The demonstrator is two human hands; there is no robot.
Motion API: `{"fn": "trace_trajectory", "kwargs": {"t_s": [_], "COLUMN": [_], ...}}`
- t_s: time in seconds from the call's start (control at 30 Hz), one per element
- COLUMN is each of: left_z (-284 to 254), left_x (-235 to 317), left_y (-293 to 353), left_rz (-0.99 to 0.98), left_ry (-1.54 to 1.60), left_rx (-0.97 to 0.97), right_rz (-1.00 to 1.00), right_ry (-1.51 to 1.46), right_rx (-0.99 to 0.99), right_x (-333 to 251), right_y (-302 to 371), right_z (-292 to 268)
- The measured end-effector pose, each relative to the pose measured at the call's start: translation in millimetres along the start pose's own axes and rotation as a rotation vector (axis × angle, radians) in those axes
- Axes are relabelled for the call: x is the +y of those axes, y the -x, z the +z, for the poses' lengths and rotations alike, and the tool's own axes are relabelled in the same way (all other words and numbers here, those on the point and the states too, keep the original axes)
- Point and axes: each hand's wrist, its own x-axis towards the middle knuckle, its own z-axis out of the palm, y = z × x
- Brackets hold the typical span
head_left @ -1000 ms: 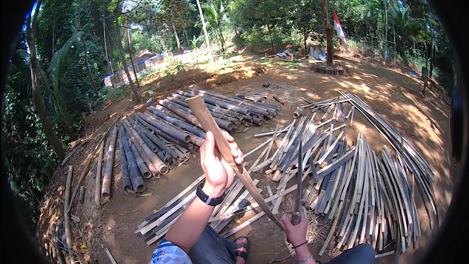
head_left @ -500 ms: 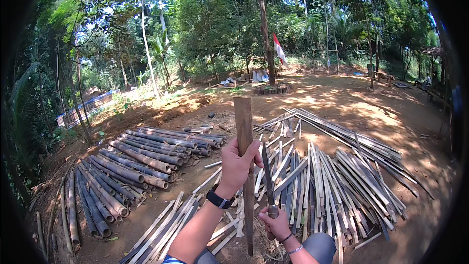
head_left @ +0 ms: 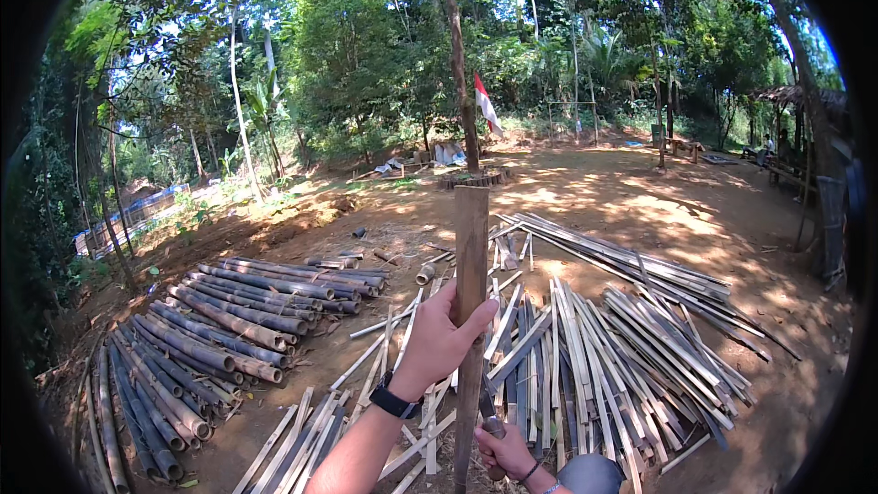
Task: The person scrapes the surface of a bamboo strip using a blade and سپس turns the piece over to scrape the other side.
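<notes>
My left hand (head_left: 442, 340), wearing a dark wristband, is closed around a long flat brown slat (head_left: 471, 242). The slat stands upright in front of me and narrows toward its lower end. Lower down and to the right, my right hand (head_left: 508, 454) grips the handle of a large knife (head_left: 494, 426). Its blade points upward beside the slat's right edge and is mostly hidden behind it. I cannot tell whether blade and slat touch.
A big heap of split bamboo strips (head_left: 585, 357) spreads over the ground at the right. More strips (head_left: 297, 444) lie near my left forearm. Whole bamboo poles (head_left: 219, 311) are stacked at the left. Farther off are a tree trunk (head_left: 465, 110) and a red-and-white flag (head_left: 487, 106).
The view has turned to the right. My right hand and the knife have dropped lower, and the blade has passed from clear view to mostly behind the slat.
</notes>
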Motion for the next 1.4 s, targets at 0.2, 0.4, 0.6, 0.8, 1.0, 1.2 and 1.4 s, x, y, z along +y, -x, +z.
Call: {"fn": "trace_trajectory", "kwargs": {"t_s": [0.2, 0.4, 0.6, 0.8, 1.0, 1.2, 1.4], "left_z": [-20.5, -35.5, -44.9, -59.8, -52.5, -14.5, -11.2], "left_x": [-1.6, 0.7, 6.9, -14.9, -111.6, -140.8, -179.9], "left_y": [-5.0, -1.4, 1.5, 32.5, 157.8, 175.1, 199.2], "left_rz": [-0.048, -0.09, -0.071, -0.197, -0.382, -0.601, -0.637], "left_ry": [-0.179, -0.246, -0.497, -0.657, -0.724, -0.227, -0.105], "left_rx": [-0.025, -0.072, -0.208, -0.275, -0.479, -0.765, -0.817], "right_rz": [-0.022, -0.07, -0.108, -0.187, -0.223, -0.201, -0.122], "right_ry": [0.119, 0.201, 0.139, 0.089, -0.052, -0.081, -0.211], "right_rx": [0.009, 0.025, 0.092, 0.153, 0.136, 0.164, 0.138], "right_x": [9.7, 16.3, 17.0, 16.4, 7.3, -0.2, -1.0], "right_y": [-5.8, -10.6, -10.7, -9.1, 1.6, 9.7, 9.2], "right_z": [4.2, 3.8, -3.8, -8.8, 7.7, 5.7, 6.6]}}
